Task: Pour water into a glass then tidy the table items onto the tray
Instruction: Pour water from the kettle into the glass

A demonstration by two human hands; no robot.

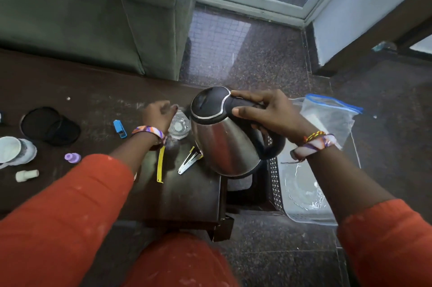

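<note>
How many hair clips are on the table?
2: a yellow hair clip below the left wrist, and a silver hair clip beside the kettle. More may hide behind it.

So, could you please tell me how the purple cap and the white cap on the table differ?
The purple cap is shorter and sits farther from the person; the white cap is longer, lies on its side and sits nearer the person. Both are small, lie loose on the dark table, left of the left hand.

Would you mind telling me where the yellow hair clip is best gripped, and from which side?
Take the yellow hair clip across its narrow width near the middle, coming straight down. It lies flat on the table, long and thin, with the left hand's wrist above its far end.
</note>
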